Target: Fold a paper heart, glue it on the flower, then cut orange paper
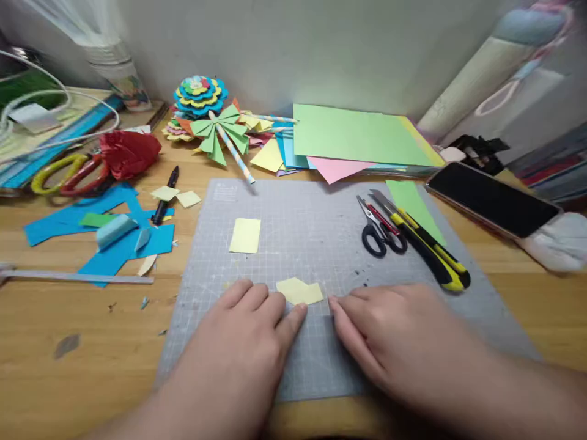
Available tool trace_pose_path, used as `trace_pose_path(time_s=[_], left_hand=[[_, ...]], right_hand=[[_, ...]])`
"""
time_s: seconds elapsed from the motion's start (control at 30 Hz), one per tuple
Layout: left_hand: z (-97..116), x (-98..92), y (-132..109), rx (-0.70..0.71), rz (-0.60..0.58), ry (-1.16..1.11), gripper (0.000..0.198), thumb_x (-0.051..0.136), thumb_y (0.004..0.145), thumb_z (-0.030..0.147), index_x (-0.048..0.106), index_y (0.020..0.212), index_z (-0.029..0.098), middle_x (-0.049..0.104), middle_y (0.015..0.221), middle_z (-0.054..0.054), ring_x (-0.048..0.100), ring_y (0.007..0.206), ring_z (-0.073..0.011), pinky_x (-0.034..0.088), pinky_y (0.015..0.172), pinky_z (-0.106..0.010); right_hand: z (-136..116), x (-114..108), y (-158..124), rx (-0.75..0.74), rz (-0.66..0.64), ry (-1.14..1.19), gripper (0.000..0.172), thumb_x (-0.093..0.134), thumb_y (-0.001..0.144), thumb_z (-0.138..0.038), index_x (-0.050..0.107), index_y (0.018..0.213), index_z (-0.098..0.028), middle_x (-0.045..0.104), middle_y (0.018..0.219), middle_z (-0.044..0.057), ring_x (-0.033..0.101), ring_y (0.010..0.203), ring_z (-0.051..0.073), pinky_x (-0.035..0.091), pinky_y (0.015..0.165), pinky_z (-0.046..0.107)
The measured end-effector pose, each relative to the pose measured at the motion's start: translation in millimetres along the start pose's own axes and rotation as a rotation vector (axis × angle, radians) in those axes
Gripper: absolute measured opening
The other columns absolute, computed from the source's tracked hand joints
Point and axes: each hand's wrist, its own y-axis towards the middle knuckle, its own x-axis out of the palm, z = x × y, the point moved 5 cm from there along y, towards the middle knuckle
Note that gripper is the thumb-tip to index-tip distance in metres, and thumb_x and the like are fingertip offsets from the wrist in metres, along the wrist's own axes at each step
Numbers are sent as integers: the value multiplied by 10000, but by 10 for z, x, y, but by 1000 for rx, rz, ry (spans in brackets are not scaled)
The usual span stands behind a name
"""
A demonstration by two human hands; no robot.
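Observation:
Two small pale yellow paper pieces (300,291), overlapping or joined, lie on a grey gridded cutting mat (302,226). My left hand (250,333) lies palm down with its fingers stretched over the mat, the index fingertip touching the lower edge of that yellow paper. Just right of the paper, my right hand (389,333) has its thumb and index finger pinched together near the mat; whatever is between them is hidden or too small to name. A yellow paper rectangle (245,236) rests flat farther up the mat.
Scissors (378,229) and a yellow-black utility knife (428,247) lie at the mat's right, near a phone (495,198). Behind are stacked coloured sheets (358,134) and a paper flower (200,96). Blue paper scraps (110,232) and a black marker (165,195) sit left.

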Motion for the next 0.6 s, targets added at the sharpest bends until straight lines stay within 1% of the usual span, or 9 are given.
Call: trace_pose_path(time_s=[0.07, 0.13, 0.2, 0.27, 0.3, 0.37, 0.43, 0.47, 0.6], left_hand=[[9, -17, 2, -9, 5, -3, 321, 462, 837, 170, 591, 1127, 222, 599, 830, -11, 501, 738, -214, 355, 749, -402], [13, -24, 2, -13, 11, -4, 315, 473, 835, 177, 592, 1124, 221, 600, 833, -13, 503, 741, -212, 355, 754, -400], [12, -19, 0, -13, 20, -3, 307, 486, 831, 187, 594, 1117, 213, 602, 834, -16, 506, 752, -214, 355, 762, -399], [7, -1, -4, -10, 17, -4, 320, 501, 821, 193, 591, 1127, 207, 604, 848, -18, 508, 768, -218, 357, 778, -404], [5, 8, -6, -9, 16, -3, 334, 505, 815, 189, 587, 1138, 208, 603, 852, -16, 509, 775, -219, 357, 784, -408], [4, 18, -10, -3, 15, 3, 362, 512, 802, 172, 585, 1154, 211, 603, 852, -13, 510, 776, -219, 359, 786, -409], [3, 12, -11, 0, 22, 14, 377, 516, 791, 148, 590, 1155, 211, 604, 844, -11, 513, 769, -216, 362, 779, -403], [4, 5, -11, 0, 29, 18, 376, 519, 785, 139, 598, 1146, 210, 605, 839, -10, 513, 762, -214, 363, 775, -399], [7, -6, -6, 0, 23, 27, 363, 529, 779, 145, 616, 1125, 211, 607, 834, -9, 513, 752, -210, 368, 765, -390]], right_hand=[[-22, -25, -21, -54, 78, 48, 347, 399, 884, -195, 611, 609, -200, 591, 513, 11, 555, 420, 193, 284, 455, 329], [-46, -24, -36, -102, 118, 85, 330, 387, 904, -214, 662, 722, -189, 606, 553, 9, 559, 453, 183, 324, 486, 325], [-78, 1, -42, -166, 126, 118, 312, 382, 920, -234, 686, 951, -170, 641, 629, 13, 576, 504, 180, 357, 517, 321], [-65, 53, -27, -155, 87, 110, 332, 383, 927, -252, 661, 1083, -159, 659, 662, 21, 588, 524, 181, 362, 522, 319], [-39, 78, -12, -124, 66, 99, 336, 382, 928, -258, 664, 1084, -160, 662, 660, 25, 589, 523, 182, 358, 518, 318], [34, 108, 29, -58, 38, 100, 343, 369, 931, -273, 693, 979, -172, 651, 637, 29, 581, 519, 179, 346, 512, 317], [111, 122, 82, -8, 18, 174, 353, 359, 933, -269, 688, 834, -184, 631, 644, 29, 575, 556, 170, 355, 532, 312], [146, 123, 113, 11, 19, 236, 335, 370, 931, -262, 670, 800, -186, 625, 673, 28, 577, 604, 167, 371, 559, 308], [229, 145, 224, 67, 36, 435, 118, 505, 876, -251, 596, 906, -182, 594, 918, 46, 541, 880, 195, 418, 735, 327]])
